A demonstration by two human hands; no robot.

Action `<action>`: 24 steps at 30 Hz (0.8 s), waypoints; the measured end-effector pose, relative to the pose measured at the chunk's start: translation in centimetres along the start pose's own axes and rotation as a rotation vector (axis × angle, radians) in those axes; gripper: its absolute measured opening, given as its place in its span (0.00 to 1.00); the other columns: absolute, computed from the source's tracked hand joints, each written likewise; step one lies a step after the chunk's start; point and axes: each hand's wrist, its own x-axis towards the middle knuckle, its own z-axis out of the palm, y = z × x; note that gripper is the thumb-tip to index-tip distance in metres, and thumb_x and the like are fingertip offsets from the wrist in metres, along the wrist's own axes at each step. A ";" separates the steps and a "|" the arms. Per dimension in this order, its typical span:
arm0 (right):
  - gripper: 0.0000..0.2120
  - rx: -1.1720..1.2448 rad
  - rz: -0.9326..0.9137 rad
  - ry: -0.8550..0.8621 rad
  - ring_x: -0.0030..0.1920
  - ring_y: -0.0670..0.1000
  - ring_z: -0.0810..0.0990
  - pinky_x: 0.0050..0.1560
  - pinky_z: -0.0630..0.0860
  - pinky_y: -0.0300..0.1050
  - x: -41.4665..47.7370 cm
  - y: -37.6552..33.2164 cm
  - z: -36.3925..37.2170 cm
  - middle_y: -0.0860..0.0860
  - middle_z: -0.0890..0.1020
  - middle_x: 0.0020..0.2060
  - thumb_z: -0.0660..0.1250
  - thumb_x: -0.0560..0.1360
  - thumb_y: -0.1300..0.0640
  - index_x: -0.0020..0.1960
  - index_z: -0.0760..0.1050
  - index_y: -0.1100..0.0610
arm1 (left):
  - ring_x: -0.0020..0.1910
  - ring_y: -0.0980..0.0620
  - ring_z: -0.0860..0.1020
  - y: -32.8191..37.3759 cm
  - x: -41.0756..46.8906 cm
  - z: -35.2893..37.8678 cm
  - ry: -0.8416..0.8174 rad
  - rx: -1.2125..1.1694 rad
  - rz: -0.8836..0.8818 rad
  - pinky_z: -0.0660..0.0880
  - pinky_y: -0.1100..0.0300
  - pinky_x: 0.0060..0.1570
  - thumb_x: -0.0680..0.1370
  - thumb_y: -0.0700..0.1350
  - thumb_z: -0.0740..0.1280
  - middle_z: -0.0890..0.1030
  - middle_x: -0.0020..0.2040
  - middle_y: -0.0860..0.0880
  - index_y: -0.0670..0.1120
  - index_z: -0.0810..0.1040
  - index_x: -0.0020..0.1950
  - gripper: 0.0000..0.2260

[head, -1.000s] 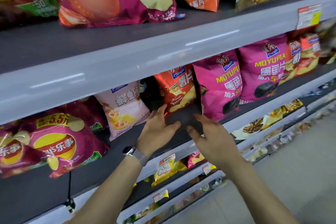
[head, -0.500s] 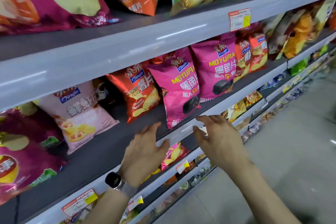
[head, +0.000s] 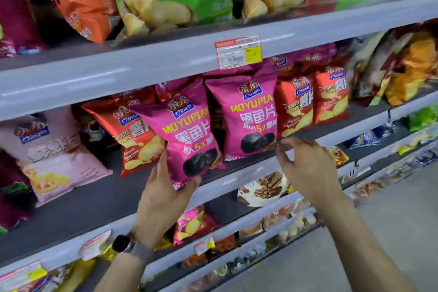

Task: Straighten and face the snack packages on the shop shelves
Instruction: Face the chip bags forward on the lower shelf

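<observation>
Head view, the only one I have: the tilted magenta foil snack bag [head: 189,135] leans to the left at the front of the grey metal shelf [head: 94,206], its bottom seam hanging past the lip. My left hand [head: 163,194] cups that lower end, with one finger up the bag's left edge and the thumb [head: 196,180] pressed under the bottom corner, so it is holding the bag. Just beside it, the upright magenta foil snack bag [head: 248,116] stands nearly square to me. My right hand [head: 308,168] is at its lower right corner with loosely bent fingers [head: 284,147] and nothing in them. It is blurred, and I cannot tell whether it touches the bag. Red foil potato-chip bags [head: 294,106] stand close on that side.

I judge these bags to be very light, puffed with air and slick on the outside, so a squeeze in the middle would only dent them and might crush the crisps. The flat crimped seams at top and bottom are the firm places to grip. I would keep my hold on the bottom seam, guide the bag upright with flat fingers on its side edge, and slide it back until it stands beside its twin.
</observation>
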 end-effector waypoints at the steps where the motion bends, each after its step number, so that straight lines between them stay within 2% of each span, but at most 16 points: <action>1: 0.11 0.036 0.028 0.023 0.47 0.61 0.82 0.45 0.79 0.55 1.1 1.3 -0.1 0.53 0.84 0.46 0.66 0.79 0.48 0.57 0.80 0.51 | 0.70 0.48 0.77 0.2 0.3 0.4 0.019 -0.046 -0.012 0.77 0.46 0.67 0.71 0.68 0.75 0.75 0.74 0.53 0.55 0.59 0.83 0.47; 3: 0.15 0.131 0.124 0.055 0.51 0.63 0.81 0.47 0.79 0.56 3.3 3.3 -0.2 0.55 0.83 0.52 0.68 0.79 0.49 0.64 0.76 0.51 | 0.67 0.51 0.79 0.8 1.0 1.0 0.064 -0.148 -0.044 0.77 0.46 0.67 0.69 0.66 0.78 0.77 0.72 0.56 0.58 0.60 0.81 0.46; 5: 0.27 0.225 0.174 0.083 0.60 0.63 0.78 0.54 0.79 0.58 5.4 4.4 0.1 0.56 0.78 0.64 0.70 0.78 0.48 0.74 0.68 0.53 | 0.64 0.55 0.79 1.8 1.8 1.1 0.106 -0.234 -0.075 0.77 0.49 0.67 0.69 0.62 0.81 0.78 0.70 0.58 0.59 0.62 0.81 0.46; 7: 0.37 0.342 0.197 0.084 0.68 0.62 0.72 0.63 0.74 0.57 7.3 4.7 0.5 0.56 0.71 0.72 0.73 0.77 0.48 0.80 0.59 0.54 | 0.63 0.54 0.81 2.4 2.6 1.0 0.141 -0.306 -0.083 0.78 0.46 0.66 0.64 0.67 0.82 0.81 0.67 0.59 0.59 0.65 0.77 0.47; 9: 0.45 0.453 0.209 0.066 0.72 0.60 0.68 0.69 0.69 0.55 8.9 4.8 1.1 0.57 0.68 0.74 0.76 0.74 0.49 0.82 0.55 0.55 | 0.63 0.53 0.82 3.0 2.9 0.9 0.146 -0.364 -0.106 0.78 0.44 0.66 0.60 0.69 0.82 0.81 0.64 0.59 0.58 0.67 0.75 0.48; 11: 0.51 0.495 0.226 0.048 0.75 0.61 0.66 0.74 0.67 0.58 10.2 5.3 2.1 0.58 0.66 0.76 0.79 0.71 0.45 0.83 0.51 0.56 | 0.61 0.53 0.82 3.6 3.0 1.0 0.147 -0.407 -0.118 0.78 0.45 0.67 0.62 0.65 0.84 0.81 0.62 0.60 0.56 0.67 0.74 0.46; 15: 0.63 0.577 0.290 0.028 0.74 0.60 0.70 0.74 0.68 0.63 11.9 5.7 3.1 0.54 0.69 0.75 0.78 0.61 0.32 0.82 0.45 0.49 | 0.55 0.58 0.85 3.6 3.3 1.6 0.183 -0.448 -0.091 0.80 0.47 0.63 0.66 0.56 0.84 0.85 0.59 0.57 0.53 0.72 0.69 0.36; 18: 0.64 0.609 0.330 0.009 0.72 0.60 0.73 0.72 0.70 0.64 12.5 6.3 3.9 0.53 0.72 0.72 0.79 0.58 0.32 0.81 0.45 0.45 | 0.55 0.58 0.85 3.0 3.9 1.8 0.133 -0.492 -0.123 0.81 0.47 0.62 0.62 0.60 0.86 0.86 0.59 0.56 0.55 0.71 0.68 0.40; 21: 0.58 0.679 0.335 0.035 0.64 0.57 0.79 0.66 0.76 0.62 12.7 7.3 4.5 0.51 0.78 0.65 0.80 0.59 0.39 0.79 0.51 0.45 | 0.57 0.54 0.86 2.5 4.5 1.9 0.097 -0.553 -0.132 0.82 0.45 0.63 0.58 0.60 0.85 0.85 0.61 0.53 0.53 0.70 0.71 0.46; 24: 0.51 0.752 0.296 0.052 0.60 0.50 0.80 0.59 0.76 0.44 12.7 7.6 4.2 0.48 0.79 0.62 0.83 0.63 0.46 0.78 0.58 0.49 | 0.58 0.52 0.86 2.0 5.0 1.9 0.098 -0.568 -0.126 0.82 0.45 0.62 0.59 0.59 0.86 0.85 0.62 0.51 0.51 0.71 0.71 0.45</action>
